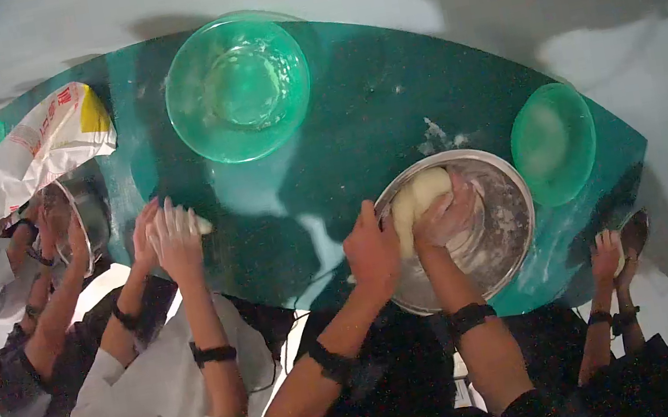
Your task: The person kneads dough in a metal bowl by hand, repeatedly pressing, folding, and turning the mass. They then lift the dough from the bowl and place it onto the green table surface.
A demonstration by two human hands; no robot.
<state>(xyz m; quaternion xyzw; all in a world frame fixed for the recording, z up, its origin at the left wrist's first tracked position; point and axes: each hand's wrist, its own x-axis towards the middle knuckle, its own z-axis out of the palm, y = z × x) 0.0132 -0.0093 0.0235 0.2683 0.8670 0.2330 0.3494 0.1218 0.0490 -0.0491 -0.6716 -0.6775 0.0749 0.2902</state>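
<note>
A wide metal bowl (519,239) sits at the table's near edge, its inside streaked with flour. Pale dough (424,191) lies in it against the left side. My right hand (447,216), whitened with flour, presses on the dough from the right, its fingers partly hidden. At the bowl's left rim my left hand (374,250) is closed with the thumb up, beside the dough's left end; what its fingers grip is hidden behind the hand. Both wrists wear black bands.
A green bowl (247,143) stands at the back, another green bowl (554,145) to the right. Left are a co-worker's floury hands (171,236), a printed bag (45,142) and people around another metal bowl (93,218). Another person's hands (612,259) are at lower right.
</note>
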